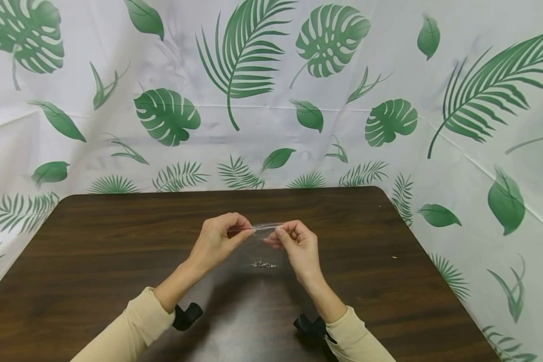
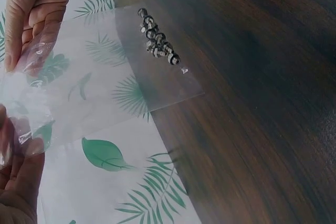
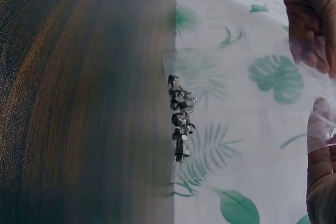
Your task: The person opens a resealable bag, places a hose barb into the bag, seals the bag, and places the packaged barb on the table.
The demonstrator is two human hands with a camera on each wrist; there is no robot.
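A clear plastic bag (image 2: 89,95) hangs between my two hands over the table. Several small shiny metal bolts (image 3: 180,119) lie bunched along its bottom edge, seen closely in both wrist views and as a small cluster in the head view. My left hand (image 1: 218,236) pinches the left side of the bag's top between thumb and fingers. On the other side, my right hand (image 1: 300,245) pinches the top with its thumb and curled fingers. The film between the hands is creased and catches the light.
The dark wood-grain table (image 1: 117,241) has rounded far corners. Behind it and along the sides hangs a white cloth (image 1: 271,136) with green leaf prints. A tiny yellowish speck (image 1: 394,257) lies at the right. Black devices (image 1: 187,317) sit at both wrists, beside the cream sleeves (image 1: 133,322).
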